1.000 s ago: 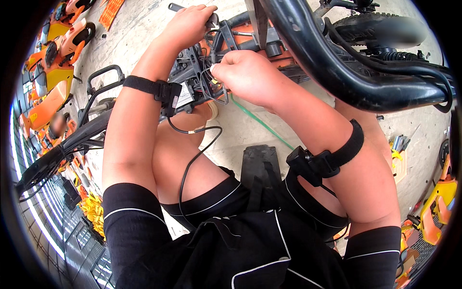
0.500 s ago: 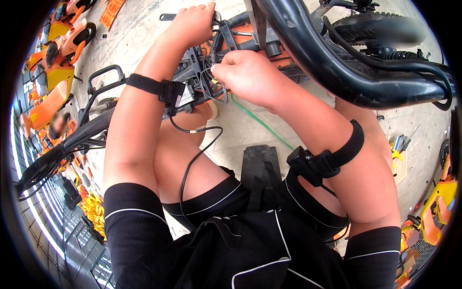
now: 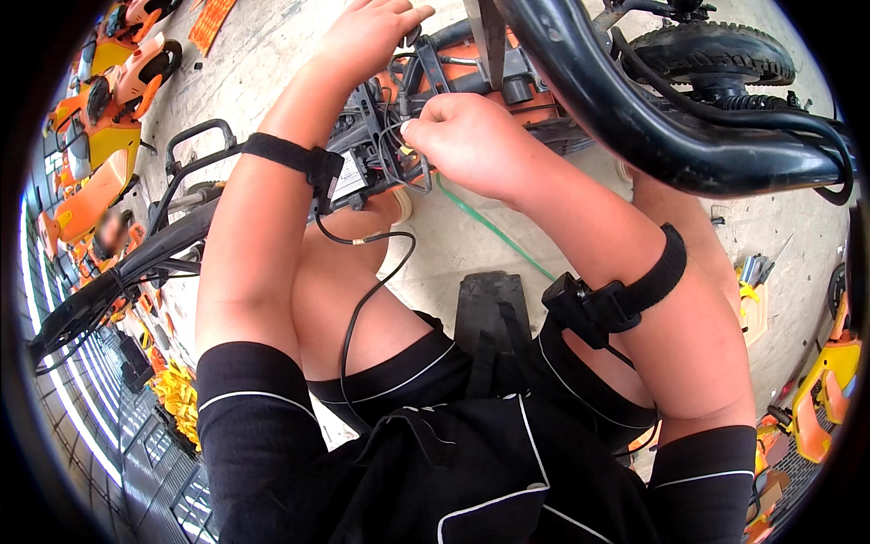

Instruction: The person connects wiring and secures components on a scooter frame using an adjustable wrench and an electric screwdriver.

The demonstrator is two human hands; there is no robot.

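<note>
At the top, my left hand [image 3: 367,38] reaches over the vehicle frame, its fingers curled over a wrench. Only the wrench's dark rounded end [image 3: 413,37] shows beside the fingertips; the handle is hidden. My right hand [image 3: 467,140] is closed in a loose fist at the black wiring [image 3: 391,150], thumb pressed to the fingers. What lies inside that grip is hidden. Between and below the hands, the black and orange frame [image 3: 433,68] of a small two-wheeled vehicle carries brackets, cables and a white-labelled part [image 3: 349,177].
A thick black tube [image 3: 616,118] crosses the upper right, with a knobby tyre [image 3: 711,53] behind it. Black handlebar tubing [image 3: 154,240] lies on the left. A green hose [image 3: 494,228] runs along the floor. Orange and yellow vehicles [image 3: 118,118] line the left side.
My left hand has shifted slightly up and left, and its fingers point further right. The wrench handle that stuck out on the left has gone from sight. My right hand barely moved.
</note>
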